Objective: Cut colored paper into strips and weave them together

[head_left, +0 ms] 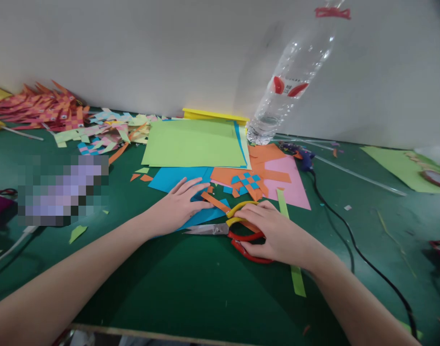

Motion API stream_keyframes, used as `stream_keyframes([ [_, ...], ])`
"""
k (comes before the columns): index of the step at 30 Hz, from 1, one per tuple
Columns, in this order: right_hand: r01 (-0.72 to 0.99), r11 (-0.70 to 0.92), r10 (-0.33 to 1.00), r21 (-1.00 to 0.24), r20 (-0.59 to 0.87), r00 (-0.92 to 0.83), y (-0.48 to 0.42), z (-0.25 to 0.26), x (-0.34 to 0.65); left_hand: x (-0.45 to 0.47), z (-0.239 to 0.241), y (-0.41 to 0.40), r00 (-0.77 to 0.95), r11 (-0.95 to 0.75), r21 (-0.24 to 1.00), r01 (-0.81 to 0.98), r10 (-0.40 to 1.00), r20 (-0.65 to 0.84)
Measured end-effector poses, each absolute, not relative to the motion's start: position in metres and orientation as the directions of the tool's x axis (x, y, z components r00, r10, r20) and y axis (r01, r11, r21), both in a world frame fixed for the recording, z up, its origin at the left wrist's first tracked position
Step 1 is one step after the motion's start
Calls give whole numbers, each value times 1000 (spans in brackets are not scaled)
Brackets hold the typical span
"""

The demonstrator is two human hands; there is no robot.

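My left hand (180, 204) lies on the blue paper (191, 177) with its fingers stretched out, its thumb near the end of an orange paper strip (215, 202). Scissors (207, 229) with red and yellow handles are held in my right hand (273, 228). Their blades point left along the near edge of the blue paper and look closed or nearly so. Just beyond my right hand rests a small woven blue and orange paper piece (247, 185). A light green strip (298, 281) runs partly beneath my right hand and wrist.
Behind the hands lies a stack of green sheets (194, 142), with a tilted plastic bottle (288, 77) at its right. Pink paper (290, 182) and a glue gun (304, 156) with a black cord are to the right. Woven red-orange paper pieces (43, 108) are heaped far left.
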State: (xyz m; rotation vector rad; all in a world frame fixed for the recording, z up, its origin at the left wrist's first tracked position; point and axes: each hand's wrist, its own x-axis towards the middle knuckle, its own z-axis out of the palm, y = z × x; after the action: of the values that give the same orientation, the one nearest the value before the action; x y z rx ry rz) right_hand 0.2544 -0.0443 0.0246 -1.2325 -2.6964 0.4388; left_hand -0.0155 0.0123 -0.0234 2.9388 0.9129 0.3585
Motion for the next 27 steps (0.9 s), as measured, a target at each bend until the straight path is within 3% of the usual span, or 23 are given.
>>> stream_keyframes([
  [7,744,552,797,-377,-23,-603,-43,26,281,-18,-24,13,791,-820,152,551,572,218],
  [10,763,502,842,-407,28,-539,-40,28,299,-19,-25,14,776,-809,188,557,588,229],
  [14,845,382,924,-374,169,-343,-33,31,317,-19,-25,13,768,-805,183,564,593,243],
  [19,975,73,941,-208,338,2,-20,20,328,-17,-20,12,766,-819,175,546,573,293],
  [22,977,-110,950,-180,271,157,-14,13,334,-18,-17,11,758,-824,194,532,565,325],
  [27,965,-249,958,-81,122,258,-13,12,337,-25,-14,12,780,-846,202,493,533,328],
])
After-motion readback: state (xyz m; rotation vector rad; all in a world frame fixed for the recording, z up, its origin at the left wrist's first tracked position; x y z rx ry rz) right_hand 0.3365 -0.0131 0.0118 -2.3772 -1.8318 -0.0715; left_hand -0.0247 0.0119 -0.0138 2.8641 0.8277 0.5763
